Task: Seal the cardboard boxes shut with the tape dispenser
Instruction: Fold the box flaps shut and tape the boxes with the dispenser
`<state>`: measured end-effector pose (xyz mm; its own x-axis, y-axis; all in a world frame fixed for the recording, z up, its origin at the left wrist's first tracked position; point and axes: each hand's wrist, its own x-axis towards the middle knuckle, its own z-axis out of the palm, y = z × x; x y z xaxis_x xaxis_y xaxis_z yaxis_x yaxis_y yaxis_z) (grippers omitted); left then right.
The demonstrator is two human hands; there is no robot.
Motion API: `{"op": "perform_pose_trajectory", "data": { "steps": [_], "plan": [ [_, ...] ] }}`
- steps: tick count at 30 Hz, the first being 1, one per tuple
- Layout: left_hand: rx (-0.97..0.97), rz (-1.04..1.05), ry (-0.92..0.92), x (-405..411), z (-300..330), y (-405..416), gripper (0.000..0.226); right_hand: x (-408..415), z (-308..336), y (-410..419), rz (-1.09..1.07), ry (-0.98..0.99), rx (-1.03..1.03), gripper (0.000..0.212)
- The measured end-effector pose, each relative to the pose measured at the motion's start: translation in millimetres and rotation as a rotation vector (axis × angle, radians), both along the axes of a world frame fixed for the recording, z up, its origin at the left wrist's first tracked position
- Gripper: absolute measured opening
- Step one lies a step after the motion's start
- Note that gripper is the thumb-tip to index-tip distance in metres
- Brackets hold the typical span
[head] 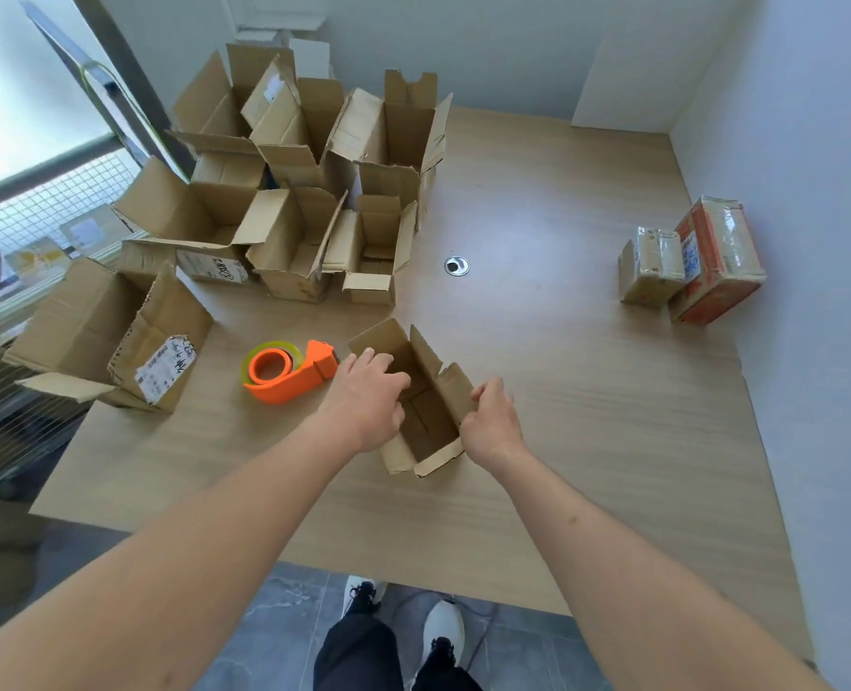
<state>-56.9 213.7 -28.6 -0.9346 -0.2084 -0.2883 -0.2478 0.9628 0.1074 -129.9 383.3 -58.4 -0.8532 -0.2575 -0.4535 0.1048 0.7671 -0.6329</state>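
**Both hands on an open box**

The small open box (421, 406) sits on the bench (588, 416) between the hands. The left hand (366, 399) curls over its left wall, hiding that flap; the right hand (493, 421) pinches the right flap. The orange tape dispenser (289, 371) lies just left of the left hand, untouched. More open boxes (284, 192) stand beyond it, their contents hard to make out.

One small open box (416, 401) sits between two hands, the left hand (368, 396) and the right hand (493, 421). One orange tape dispenser (289, 371) lies beside it. About eight more open boxes (284, 192) are piled at the table's far left. Two taped boxes (692, 261) stand at the right.
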Motion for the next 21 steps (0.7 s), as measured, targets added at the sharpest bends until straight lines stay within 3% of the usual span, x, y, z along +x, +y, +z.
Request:
{"op": "perform_pose_trajectory", "data": {
  "steps": [11, 16, 21],
  "plan": [
    [0.040, 0.093, 0.002, 43.3, -11.8, -96.7, 0.050, 31.9, -5.3, -73.0, 0.163, 0.258, 0.178, 0.037],
    [0.216, 0.104, -0.023, 57.4, -25.8, -154.2, 0.035, 56.0, -12.8, -117.2, 0.104, 0.302, 0.246, 0.044],
    [0.303, 0.095, 0.022, 77.1, -35.7, -193.6, 0.042, 74.6, -16.9, -152.3, 0.007, 0.359, 0.261, 0.047]
  ]
}}
